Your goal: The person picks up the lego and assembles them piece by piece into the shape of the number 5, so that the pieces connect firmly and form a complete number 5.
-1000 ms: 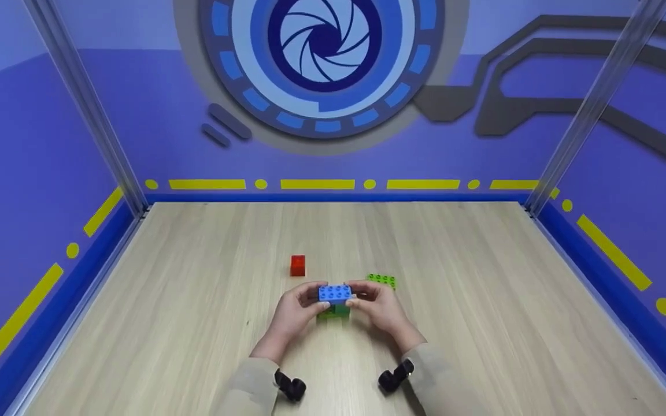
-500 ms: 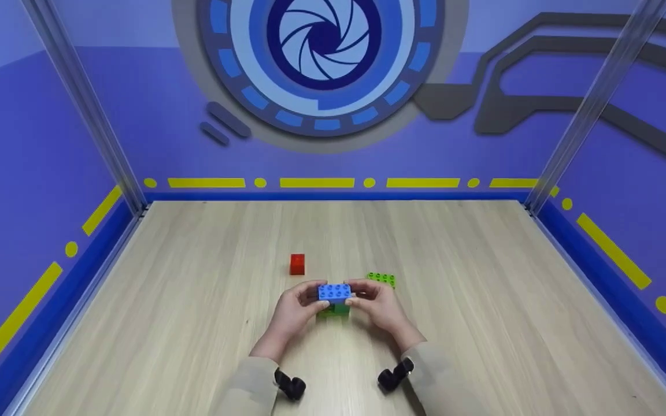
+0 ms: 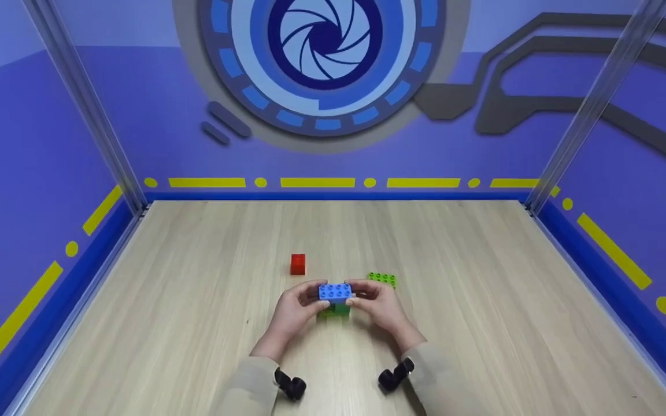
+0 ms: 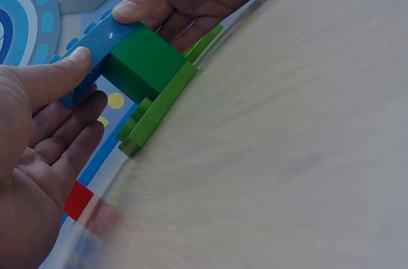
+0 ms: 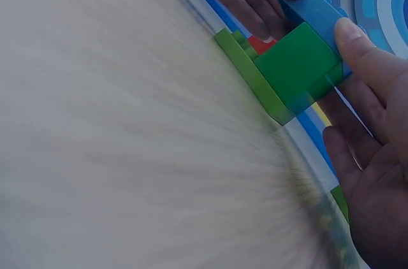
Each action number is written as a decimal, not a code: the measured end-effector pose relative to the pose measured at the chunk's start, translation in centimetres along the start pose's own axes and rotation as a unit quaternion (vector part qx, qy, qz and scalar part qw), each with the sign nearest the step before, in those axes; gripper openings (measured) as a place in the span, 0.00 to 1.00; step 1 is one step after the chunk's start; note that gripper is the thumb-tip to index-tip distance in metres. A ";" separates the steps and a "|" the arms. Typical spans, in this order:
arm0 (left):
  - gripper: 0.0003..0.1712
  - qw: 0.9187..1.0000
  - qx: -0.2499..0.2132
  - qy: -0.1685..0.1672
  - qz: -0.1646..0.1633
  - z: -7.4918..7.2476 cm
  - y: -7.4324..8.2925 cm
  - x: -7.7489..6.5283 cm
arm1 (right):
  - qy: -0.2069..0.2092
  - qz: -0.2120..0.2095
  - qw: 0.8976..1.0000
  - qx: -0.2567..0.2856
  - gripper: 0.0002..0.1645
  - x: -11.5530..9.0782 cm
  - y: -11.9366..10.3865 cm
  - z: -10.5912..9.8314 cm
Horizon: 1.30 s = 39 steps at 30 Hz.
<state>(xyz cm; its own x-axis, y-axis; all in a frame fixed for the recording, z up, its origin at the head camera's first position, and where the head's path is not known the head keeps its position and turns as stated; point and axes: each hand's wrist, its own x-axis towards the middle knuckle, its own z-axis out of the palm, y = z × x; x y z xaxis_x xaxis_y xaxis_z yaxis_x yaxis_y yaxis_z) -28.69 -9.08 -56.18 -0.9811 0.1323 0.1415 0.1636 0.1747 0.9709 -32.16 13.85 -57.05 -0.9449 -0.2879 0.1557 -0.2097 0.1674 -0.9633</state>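
Both hands meet over a small stack of toy building bricks in the middle of the table. On top lies a flat blue brick, its studs facing up. Beneath it a dark green brick sits on one end of a light green flat brick, whose other end shows bare studs. My left hand pinches the blue brick's left end between thumb and fingers. At its right end, my right hand pinches the same brick. The fingers behind it are partly hidden in the head view.
A red brick stands on the wooden table beyond my left hand. Just behind my right hand lies another light green flat brick, partly covered by it. Purple-blue walls enclose the back and sides.
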 end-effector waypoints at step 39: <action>0.33 0.998 -0.062 0.017 -0.002 -1.2 -0.6 -0.1 | -0.003 0.021 0.999 0.034 0.27 -0.2 -0.1 0.0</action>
<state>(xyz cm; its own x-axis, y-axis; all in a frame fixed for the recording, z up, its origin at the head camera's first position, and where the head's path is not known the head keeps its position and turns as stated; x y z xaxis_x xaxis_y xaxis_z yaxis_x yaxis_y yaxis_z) -28.81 -10.38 -56.55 -0.9849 0.0981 0.1429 0.1486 0.0537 0.9874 -31.98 13.86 -56.96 -0.9510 -0.2876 0.1136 -0.1524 0.1161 -0.9815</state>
